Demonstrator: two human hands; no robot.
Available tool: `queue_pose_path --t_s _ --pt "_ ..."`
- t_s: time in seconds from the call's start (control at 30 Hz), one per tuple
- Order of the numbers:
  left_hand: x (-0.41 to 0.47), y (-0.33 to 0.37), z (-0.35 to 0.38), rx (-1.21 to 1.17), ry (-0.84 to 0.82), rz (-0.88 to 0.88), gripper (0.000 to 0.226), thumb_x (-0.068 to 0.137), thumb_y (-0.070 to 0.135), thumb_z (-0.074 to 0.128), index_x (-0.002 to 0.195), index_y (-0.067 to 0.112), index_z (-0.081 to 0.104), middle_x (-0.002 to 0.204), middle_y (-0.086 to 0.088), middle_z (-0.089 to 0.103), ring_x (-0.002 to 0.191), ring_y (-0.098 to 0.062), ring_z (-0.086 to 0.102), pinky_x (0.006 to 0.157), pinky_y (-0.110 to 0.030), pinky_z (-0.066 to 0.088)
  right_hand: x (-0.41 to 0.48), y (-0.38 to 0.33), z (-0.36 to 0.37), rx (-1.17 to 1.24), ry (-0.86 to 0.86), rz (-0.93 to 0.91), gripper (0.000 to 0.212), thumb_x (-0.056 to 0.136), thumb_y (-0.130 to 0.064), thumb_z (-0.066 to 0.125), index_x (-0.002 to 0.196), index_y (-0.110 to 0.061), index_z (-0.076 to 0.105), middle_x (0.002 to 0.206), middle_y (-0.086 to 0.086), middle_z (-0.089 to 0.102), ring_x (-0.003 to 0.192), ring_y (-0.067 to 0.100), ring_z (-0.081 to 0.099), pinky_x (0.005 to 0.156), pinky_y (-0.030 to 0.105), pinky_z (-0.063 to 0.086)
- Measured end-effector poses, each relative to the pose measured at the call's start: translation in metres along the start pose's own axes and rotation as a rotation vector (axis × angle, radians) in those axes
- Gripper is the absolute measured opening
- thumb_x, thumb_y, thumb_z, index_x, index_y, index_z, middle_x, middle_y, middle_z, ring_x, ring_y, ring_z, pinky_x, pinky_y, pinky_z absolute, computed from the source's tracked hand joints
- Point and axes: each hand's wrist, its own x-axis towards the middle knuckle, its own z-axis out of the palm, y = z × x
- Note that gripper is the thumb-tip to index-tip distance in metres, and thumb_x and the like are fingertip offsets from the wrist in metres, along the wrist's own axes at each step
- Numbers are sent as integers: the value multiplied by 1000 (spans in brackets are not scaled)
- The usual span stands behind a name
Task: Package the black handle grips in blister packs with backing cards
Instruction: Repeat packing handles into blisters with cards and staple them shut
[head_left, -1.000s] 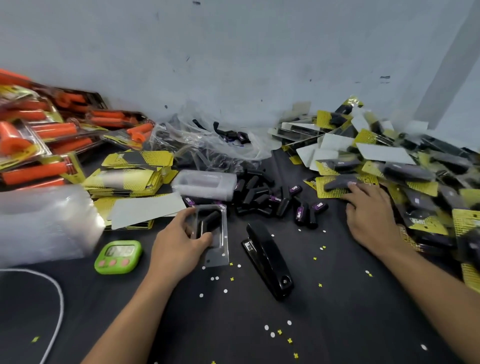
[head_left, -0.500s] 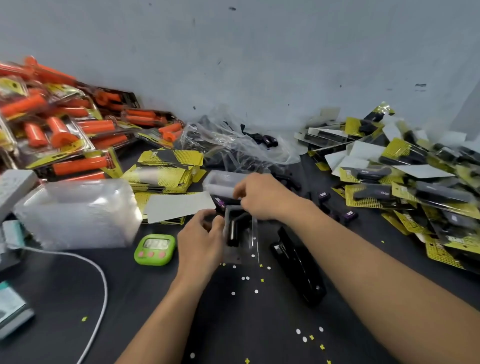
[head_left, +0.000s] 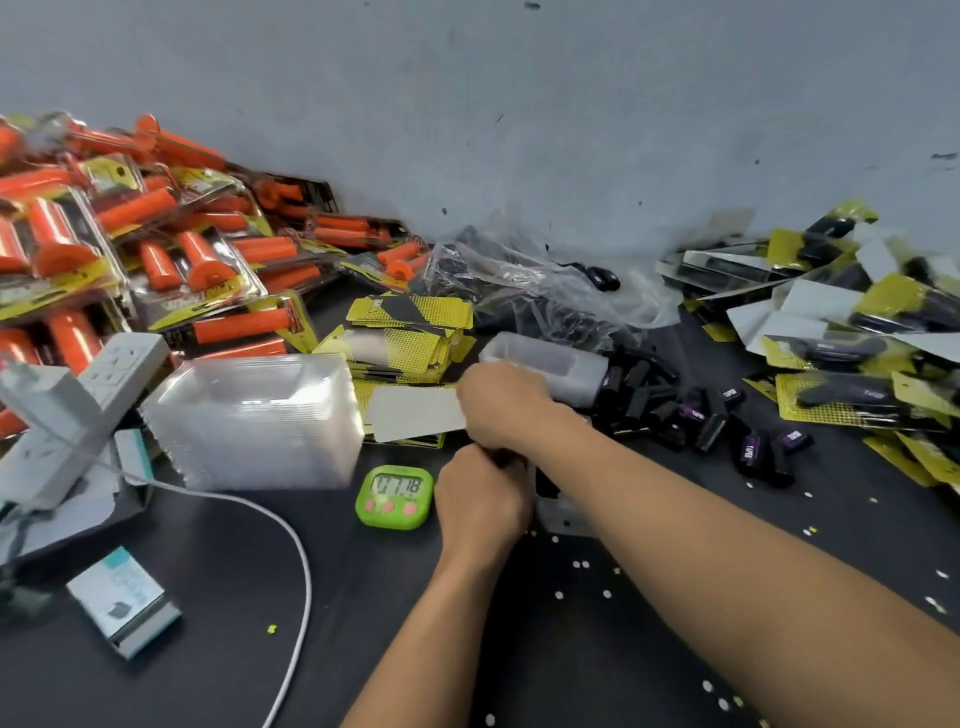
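**Item:** clear plastic blister pack (head_left: 560, 514), centre frame, on the black table (head_left: 208, 649). Left hand (head_left: 480, 501) grips it, fingers curled; the right forearm hides most of it.
**Handling:** probably light, thin, flexible and slippery; hold by the flat rim.
**White backing card** (head_left: 413, 414), centre left: right hand (head_left: 501, 402) at its right edge, finger hold not discernible.
**Loose black rubber handle grips** (head_left: 670, 410): centre right.
**Obstructions:** green digital timer (head_left: 395, 496) just beside the left hand; stack of clear blister shells (head_left: 254, 421) left.

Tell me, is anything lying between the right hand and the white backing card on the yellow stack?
Nothing visible does. The right hand is at the right edge of the backing card, which lies uncovered atop the stack. The left hand grips the blister pack nearer, off that path.
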Motion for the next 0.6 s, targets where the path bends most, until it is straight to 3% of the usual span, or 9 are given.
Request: queue_pose_path --t_s 0.1,0.2,0.27,0.33,0.4,0.5,0.6 --pt "1 3 2 98 -31 38 27 95 31 49 73 19 57 93 -12 71 90 -43 64 64 -35 33 -3 7 7 -48 59 -7 26 92 -13 57 116 -17 66 117 10 66 106 33 64 70 36 37" --pt "1 1 5 -25 -12 -2 25 89 30 54 66 21 56 73 -1 66 78 -36 62 61 -36 37 -6 10 3 -5 139 25 31 93 -9 57 119 -20 69 111 7 70 101 30 67 70 35 39" --pt "0 -1 3 -120 1 -30 20 84 27 58 64 28 60 60 8 57 66 -24 54 59 -35 36 -8 14 1 -3 262 93 35 92 -5 56 116 -23 72 96 3 72 84 25 63 71 33 37" --pt "-1 0 2 -136 -2 -26 20 82 26 59 65 36 62 56 15 52 59 -13 46 56 -33 35 -14 17 2 -55 372 113 34 91 -3 51 106 -24 73 76 -4 63 66 19 48 73 33 33" --pt "-1 1 3 -130 -7 -16 19 80 26 58 63 35 61 57 15 53 61 -15 49 54 -31 35 -20 19 3 -61 378 80 28 92 -7 53 99 -26 73 76 -5 65 65 18 47 79 32 33" --pt "1 0 6 -134 -10 -8 16 80 29 57 66 34 62 66 8 64 73 -24 60 58 -33 38 -32 26 -3 129 368 73 9 92 -27 68 93 -28 77 82 -7 69 79 23 57 80 34 32" --pt "1 0 8 -203 3 -15 22 81 36 56 67 49 65 75 14 70 78 -15 63 59 -27 41 -58 37 -12 477 576 132 8 90 -28 70 82 -25 72 64 -11 53 69 19 50 64 29 32"
